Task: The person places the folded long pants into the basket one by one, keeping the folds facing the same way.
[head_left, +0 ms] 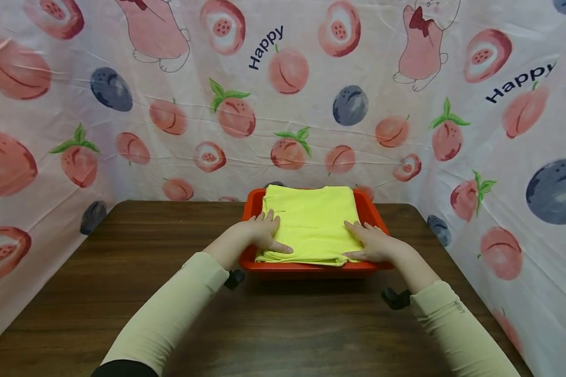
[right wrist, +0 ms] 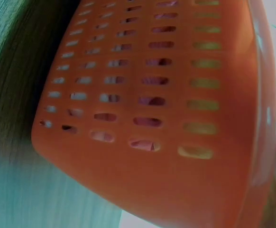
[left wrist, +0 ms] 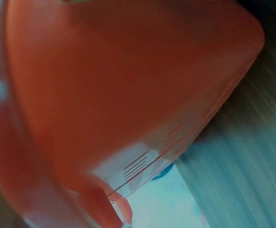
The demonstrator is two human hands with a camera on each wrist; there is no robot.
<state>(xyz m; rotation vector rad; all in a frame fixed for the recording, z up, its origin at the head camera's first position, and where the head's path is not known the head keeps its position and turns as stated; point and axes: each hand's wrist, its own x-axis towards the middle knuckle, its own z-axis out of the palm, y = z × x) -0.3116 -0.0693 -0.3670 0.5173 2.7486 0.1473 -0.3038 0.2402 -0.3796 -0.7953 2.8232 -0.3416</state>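
A folded bright yellow cloth (head_left: 311,220) lies on top in an orange-red plastic basket (head_left: 306,268), reaching up to its rim. My left hand (head_left: 263,233) rests on the cloth's left side with fingers spread and the thumb pointing inward. On the right side, my right hand (head_left: 372,242) lies flat in the same way, fingers straight. Both wrists pass over the basket's edges. The right wrist view looks at the slotted basket wall (right wrist: 142,180), with yellow showing behind the upper slots and pink and pale stuff lower down. Neither hand appears in the left wrist view, where the basket wall (left wrist: 128,76) fills most of the picture.
The basket stands toward the back of a dark wood table (head_left: 179,309). A white curtain (head_left: 306,115) printed with peaches hangs behind the table and along both sides. Small black wrist devices sit under the left wrist (head_left: 235,279) and right wrist (head_left: 396,299).
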